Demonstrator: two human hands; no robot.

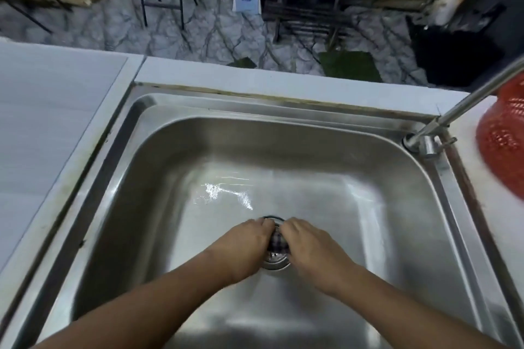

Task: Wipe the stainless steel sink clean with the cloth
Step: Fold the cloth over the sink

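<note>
The stainless steel sink (198, 150) fills the middle of the view, with wet glare on its floor. Both my hands meet low in the basin, right over the round drain (276, 262). A small dark checked cloth (278, 241) is bunched between them, and only a small patch of it shows. My left hand (243, 246) closes on its left side. My right hand (309, 246) closes on its right side. The fingertips and most of the cloth are hidden under the hands.
A steel tap (431, 136) stands at the sink's far right corner, its spout reaching up to the right. A red mesh basket (504, 136) sits on the right counter. White countertop (42, 122) lies to the left. Beyond the far ledge are a patterned floor and dark racks.
</note>
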